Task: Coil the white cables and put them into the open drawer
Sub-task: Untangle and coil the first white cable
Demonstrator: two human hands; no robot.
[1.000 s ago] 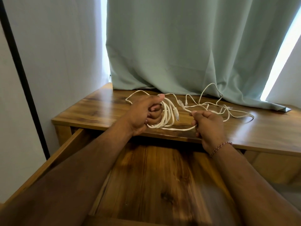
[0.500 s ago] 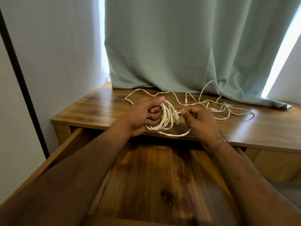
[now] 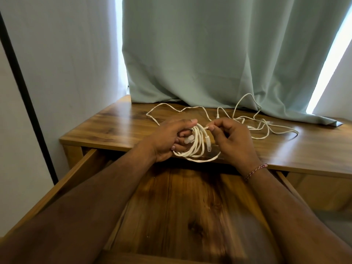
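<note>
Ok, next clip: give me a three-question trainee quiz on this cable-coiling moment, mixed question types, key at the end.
1. True or false: the coil of white cable already lies in the open drawer.
2. Which hand holds the coil's loops? A) left hand B) right hand C) neither
3. Fill in: the loose white cables lie on the desk top in front of the ____.

Key
1. False: it is held above the drawer's inner end, at the desk edge.
2. A; the right hand pinches a strand near the coil's top.
3. Curtain, pale green.
</note>
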